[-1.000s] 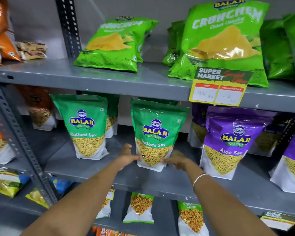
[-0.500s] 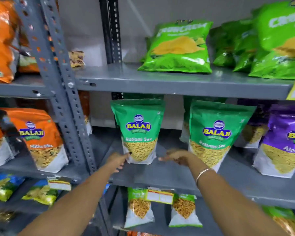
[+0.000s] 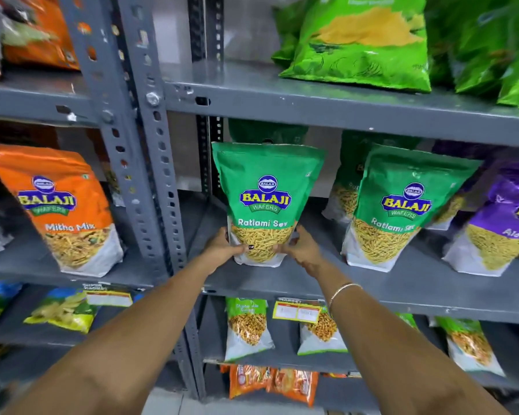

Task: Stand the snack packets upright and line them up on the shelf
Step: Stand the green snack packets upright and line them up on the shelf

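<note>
A green Ratlami Sev packet (image 3: pixel 265 190) stands upright at the left end of the grey middle shelf (image 3: pixel 357 286). My left hand (image 3: pixel 222 247) grips its lower left edge and my right hand (image 3: pixel 301 250) grips its lower right edge. A second green Ratlami Sev packet (image 3: pixel 402 205) stands to the right, leaning slightly, with another green packet (image 3: pixel 346 187) behind it. A purple Aloo Sev packet (image 3: pixel 504 217) stands further right, partly cut off by the frame edge.
A perforated grey upright post (image 3: pixel 144 163) divides the bays. An orange Mitha Mix packet (image 3: pixel 60 208) stands in the left bay. Large green Crunchem bags (image 3: pixel 363 40) lie on the top shelf. Small packets (image 3: pixel 247 327) and a yellow price tag (image 3: pixel 297 313) sit below.
Both hands moved left from the second green packet and closed on the base of the leftmost green packet. The view shifted left and closer to the shelf.
</note>
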`<state>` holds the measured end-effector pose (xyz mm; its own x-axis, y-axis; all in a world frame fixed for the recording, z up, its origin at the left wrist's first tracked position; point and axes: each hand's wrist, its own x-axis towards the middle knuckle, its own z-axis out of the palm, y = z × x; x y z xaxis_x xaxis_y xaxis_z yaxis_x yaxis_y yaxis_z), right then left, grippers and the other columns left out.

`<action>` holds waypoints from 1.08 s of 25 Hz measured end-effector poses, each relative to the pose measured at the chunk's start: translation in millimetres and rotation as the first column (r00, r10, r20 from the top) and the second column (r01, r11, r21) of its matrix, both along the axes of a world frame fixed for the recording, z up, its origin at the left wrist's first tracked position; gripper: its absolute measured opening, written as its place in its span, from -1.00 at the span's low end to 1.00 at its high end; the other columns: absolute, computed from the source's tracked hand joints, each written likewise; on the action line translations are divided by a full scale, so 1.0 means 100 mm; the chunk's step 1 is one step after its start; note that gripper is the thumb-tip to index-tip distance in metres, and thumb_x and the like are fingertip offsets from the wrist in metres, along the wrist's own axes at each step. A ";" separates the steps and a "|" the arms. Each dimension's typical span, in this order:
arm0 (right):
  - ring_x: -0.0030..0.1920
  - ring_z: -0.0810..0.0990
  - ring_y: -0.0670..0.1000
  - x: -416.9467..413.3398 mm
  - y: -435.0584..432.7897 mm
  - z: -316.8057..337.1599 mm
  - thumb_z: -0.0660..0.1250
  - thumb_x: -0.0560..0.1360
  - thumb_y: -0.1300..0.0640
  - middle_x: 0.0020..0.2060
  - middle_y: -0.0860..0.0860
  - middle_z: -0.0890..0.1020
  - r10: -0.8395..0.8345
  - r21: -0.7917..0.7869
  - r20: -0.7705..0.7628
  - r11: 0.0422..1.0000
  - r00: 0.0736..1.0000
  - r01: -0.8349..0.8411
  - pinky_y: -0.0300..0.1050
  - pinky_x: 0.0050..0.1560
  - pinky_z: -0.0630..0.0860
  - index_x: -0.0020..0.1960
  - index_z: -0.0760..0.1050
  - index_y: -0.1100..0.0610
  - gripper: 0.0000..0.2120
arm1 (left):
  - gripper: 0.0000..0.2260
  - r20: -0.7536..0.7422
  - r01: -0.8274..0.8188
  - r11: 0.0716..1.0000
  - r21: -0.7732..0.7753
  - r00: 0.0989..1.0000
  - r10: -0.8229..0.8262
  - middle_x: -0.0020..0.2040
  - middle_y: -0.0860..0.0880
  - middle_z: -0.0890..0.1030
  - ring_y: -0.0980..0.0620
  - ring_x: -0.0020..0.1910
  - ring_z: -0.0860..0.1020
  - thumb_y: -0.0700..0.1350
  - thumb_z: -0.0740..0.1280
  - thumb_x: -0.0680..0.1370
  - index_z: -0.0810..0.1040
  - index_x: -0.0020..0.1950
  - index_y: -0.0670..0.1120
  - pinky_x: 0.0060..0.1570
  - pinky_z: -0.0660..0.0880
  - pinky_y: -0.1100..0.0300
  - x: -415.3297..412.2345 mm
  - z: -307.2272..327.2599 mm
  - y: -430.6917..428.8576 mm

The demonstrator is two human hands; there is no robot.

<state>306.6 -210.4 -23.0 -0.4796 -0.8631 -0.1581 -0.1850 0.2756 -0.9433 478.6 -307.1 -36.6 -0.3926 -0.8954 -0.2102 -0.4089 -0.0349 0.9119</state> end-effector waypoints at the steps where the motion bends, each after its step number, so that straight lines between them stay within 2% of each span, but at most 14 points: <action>1: 0.22 0.51 0.19 0.04 0.06 0.01 0.52 0.29 0.26 0.23 0.20 0.51 -0.003 0.017 -0.053 1.000 0.999 0.004 0.10 0.27 0.46 0.34 0.30 0.25 -0.30 | -0.52 0.003 0.025 1.000 0.004 1.000 -0.025 0.29 -0.19 0.53 -0.14 0.27 0.49 -0.23 0.46 0.40 0.39 0.26 -0.22 0.30 0.42 0.05 0.05 0.04 0.07; 4: 0.08 0.54 0.12 0.14 0.23 0.01 0.56 0.26 0.19 0.25 0.21 0.54 0.020 0.045 -0.116 0.999 0.993 -0.015 0.04 0.04 0.51 0.36 0.30 0.20 -0.24 | -0.50 0.067 0.058 0.998 -0.010 0.996 -0.057 0.31 -0.17 0.51 -0.11 0.31 0.47 -0.22 0.44 0.41 0.38 0.30 -0.24 0.22 0.36 0.17 0.19 0.13 0.27; 7: 0.20 0.55 0.22 0.21 0.35 0.00 0.56 0.25 0.15 0.26 0.16 0.54 0.039 0.060 -0.108 0.998 0.993 -0.033 -0.18 -0.20 0.42 0.36 0.29 0.15 -0.24 | -0.48 0.121 0.064 0.997 -0.030 0.991 -0.060 0.32 -0.18 0.51 -0.12 0.30 0.48 -0.16 0.46 0.40 0.39 0.30 -0.22 0.25 0.37 0.12 0.29 0.16 0.39; 11: 0.23 0.53 0.26 0.25 0.38 0.00 0.55 0.25 0.15 0.26 0.16 0.54 0.036 0.069 -0.120 0.997 0.992 -0.028 -0.25 -0.27 0.38 0.33 0.31 0.16 -0.27 | -0.48 0.151 0.075 0.997 -0.019 0.986 -0.071 0.34 -0.18 0.50 -0.13 0.32 0.46 -0.17 0.46 0.40 0.39 0.30 -0.23 0.29 0.36 0.07 0.34 0.20 0.46; 13: 0.24 0.52 0.25 0.26 0.40 0.01 0.54 0.27 0.16 0.27 0.16 0.53 0.038 0.064 -0.125 0.997 0.991 -0.030 -0.24 -0.26 0.40 0.34 0.30 0.17 -0.28 | -0.48 0.165 0.074 0.997 -0.028 0.984 -0.068 0.35 -0.17 0.49 -0.13 0.32 0.46 -0.16 0.46 0.40 0.39 0.31 -0.22 0.29 0.36 0.07 0.35 0.20 0.48; 17: 0.27 0.50 0.23 0.29 0.42 0.02 0.52 0.30 0.17 0.30 0.15 0.52 0.048 0.061 -0.135 0.997 0.990 -0.040 -0.07 -0.10 0.52 0.36 0.29 0.15 -0.30 | -0.47 0.152 0.064 0.998 -0.028 0.987 -0.059 0.34 -0.17 0.50 -0.13 0.32 0.46 -0.14 0.47 0.39 0.39 0.31 -0.20 0.32 0.38 0.04 0.36 0.18 0.49; 19: 0.28 0.50 0.23 0.30 0.42 0.03 0.52 0.31 0.18 0.31 0.15 0.51 0.049 0.065 -0.144 0.997 0.988 -0.040 0.09 0.06 0.55 0.37 0.28 0.15 -0.30 | -0.47 0.146 0.062 0.998 -0.030 0.988 -0.057 0.34 -0.16 0.51 -0.12 0.31 0.46 -0.13 0.47 0.39 0.40 0.30 -0.18 0.32 0.39 0.03 0.36 0.16 0.49; 21: 0.29 0.49 0.23 0.30 0.42 0.04 0.51 0.32 0.18 0.32 0.15 0.50 0.051 0.073 -0.146 0.997 0.988 -0.040 0.20 0.22 0.48 0.38 0.28 0.16 -0.29 | -0.48 0.144 0.066 0.997 -0.034 0.988 -0.061 0.34 -0.16 0.51 -0.12 0.32 0.46 -0.14 0.47 0.40 0.40 0.30 -0.18 0.31 0.38 0.04 0.35 0.18 0.51; 24: 0.31 0.47 0.23 0.31 0.42 0.04 0.51 0.32 0.20 0.34 0.14 0.49 0.052 0.068 -0.141 0.997 0.989 -0.043 0.26 0.26 0.46 0.38 0.27 0.16 -0.29 | -0.47 0.141 0.070 0.997 -0.024 0.988 -0.066 0.35 -0.16 0.49 -0.12 0.33 0.45 -0.14 0.46 0.40 0.39 0.31 -0.19 0.32 0.38 0.03 0.35 0.18 0.51; 27: 0.32 0.45 0.24 0.30 0.42 0.04 0.50 0.33 0.19 0.35 0.15 0.47 0.062 0.070 -0.118 0.996 0.991 -0.054 0.14 0.24 0.48 0.39 0.26 0.16 -0.29 | -0.44 0.149 0.110 0.994 -0.013 0.983 -0.107 0.38 -0.14 0.47 -0.13 0.36 0.42 -0.13 0.47 0.40 0.37 0.34 -0.16 0.38 0.34 -0.03 0.37 0.22 0.53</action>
